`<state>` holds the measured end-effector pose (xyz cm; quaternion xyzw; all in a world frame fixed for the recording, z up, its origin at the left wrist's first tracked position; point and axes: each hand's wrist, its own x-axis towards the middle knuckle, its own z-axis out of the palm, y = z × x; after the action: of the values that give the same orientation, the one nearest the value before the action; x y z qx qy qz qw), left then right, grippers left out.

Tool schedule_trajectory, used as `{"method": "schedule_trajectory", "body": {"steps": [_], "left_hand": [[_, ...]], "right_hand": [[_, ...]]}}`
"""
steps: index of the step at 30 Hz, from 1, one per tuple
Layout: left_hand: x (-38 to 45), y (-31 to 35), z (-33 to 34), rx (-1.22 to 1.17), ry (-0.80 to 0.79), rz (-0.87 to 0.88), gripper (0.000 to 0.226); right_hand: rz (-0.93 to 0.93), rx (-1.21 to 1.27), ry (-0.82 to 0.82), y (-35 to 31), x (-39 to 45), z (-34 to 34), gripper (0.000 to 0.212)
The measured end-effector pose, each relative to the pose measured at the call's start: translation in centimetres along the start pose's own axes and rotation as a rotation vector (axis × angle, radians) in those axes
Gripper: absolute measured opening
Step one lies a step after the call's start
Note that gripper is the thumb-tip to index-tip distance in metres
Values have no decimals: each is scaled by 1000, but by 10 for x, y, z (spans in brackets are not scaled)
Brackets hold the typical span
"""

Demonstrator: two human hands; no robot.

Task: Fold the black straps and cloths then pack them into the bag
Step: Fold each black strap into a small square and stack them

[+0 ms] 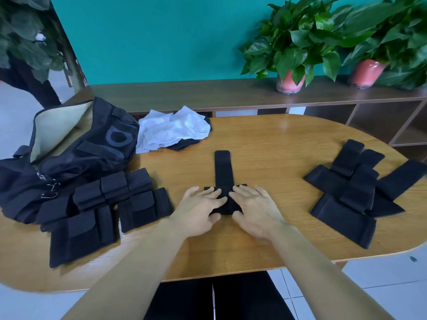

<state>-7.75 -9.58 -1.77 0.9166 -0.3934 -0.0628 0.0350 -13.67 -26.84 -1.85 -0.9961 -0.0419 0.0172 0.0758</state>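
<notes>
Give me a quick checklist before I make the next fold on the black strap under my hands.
1. Both hands on the strap: ok, left hand and right hand press its near end flat.
2. Far end of the strap lying straight: ok.
3. Table around it free for folding: ok.
4. Bag open for packing: ok, pale lining shows.
5. Unfolded pile all done: not ok.
6. Room left inside the bag: cannot tell.

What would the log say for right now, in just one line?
step: folding | left hand, right hand: flat on black strap | folded pile: beside open bag | unfolded straps: right | packed: none seen
</notes>
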Motion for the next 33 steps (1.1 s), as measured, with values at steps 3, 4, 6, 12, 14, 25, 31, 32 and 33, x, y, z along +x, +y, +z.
{"method": "schedule_trajectory", "body": {"steps": [3, 4, 6, 12, 14, 25, 31, 32, 33], "left_hand": [[4, -2, -5, 74, -56, 55, 53], [4, -2, -7, 97, -64, 73, 53], [3, -1, -11, 134, -74, 104, 54], [-17, 2, -13, -263, -12, 28, 43], [-26, 4, -16, -395, 4, -12, 37], [-47, 14, -13, -797, 66, -169, 29], [-35, 1, 15, -754, 159, -340, 42], [-33, 1, 18, -785, 197, -356, 33], [-30, 0, 20, -811, 238, -376, 26]], "right_hand": [[-2, -35, -38, -2, -2, -1, 63], [-3, -35, -39, -3, -3, -1, 64], [-2, -24, -35, -6, -7, -3, 65], [-23, 3, -15, -11, -25, -4, 63], [-34, 22, 20, -11, -32, -2, 57], [49, 113, 112, -10, -45, -11, 21], [133, 262, 74, -7, -33, -22, 19], [156, 303, 71, -8, -30, -21, 17], [189, 358, 74, -8, -27, -18, 14]]}}
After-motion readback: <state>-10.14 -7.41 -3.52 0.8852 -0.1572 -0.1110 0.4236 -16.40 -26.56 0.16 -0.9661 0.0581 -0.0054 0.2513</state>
